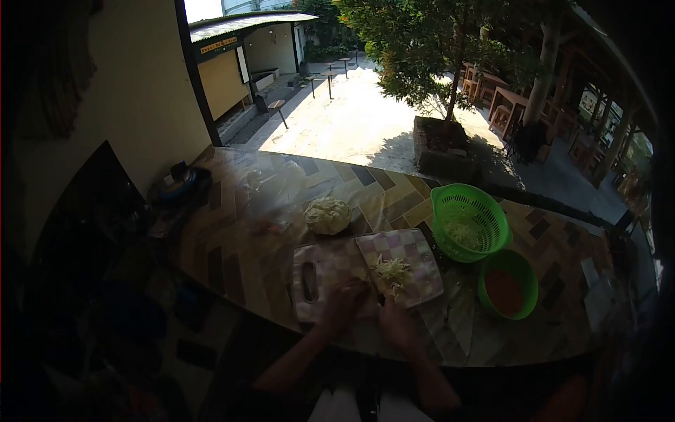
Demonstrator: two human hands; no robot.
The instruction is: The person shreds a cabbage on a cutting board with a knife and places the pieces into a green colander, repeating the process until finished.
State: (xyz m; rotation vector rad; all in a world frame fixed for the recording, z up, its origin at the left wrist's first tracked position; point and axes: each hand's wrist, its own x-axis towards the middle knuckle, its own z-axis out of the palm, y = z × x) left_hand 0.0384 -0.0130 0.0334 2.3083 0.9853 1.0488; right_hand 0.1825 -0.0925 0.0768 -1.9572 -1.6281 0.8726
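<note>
A checkered cutting board (327, 261) with a handle slot at its left end lies near the front edge of the table. My right hand (396, 325) is closed round the handle of a knife (370, 271), whose blade points away from me across the board. To its left, my left hand (346, 302) rests on the board with bent fingers beside the blade; what lies under them is too dark to make out. Shredded cabbage (394, 273) is heaped right of the blade. Behind the board sits a pale cabbage head (328, 215).
Right of the board stand a green colander (470, 204) with shreds inside and a green bowl (531, 288) with orange contents. A clear plastic bag (278, 184) lies at the back left of the patterned table (239, 274). Beyond the table, a tree grows from a planter (439, 158).
</note>
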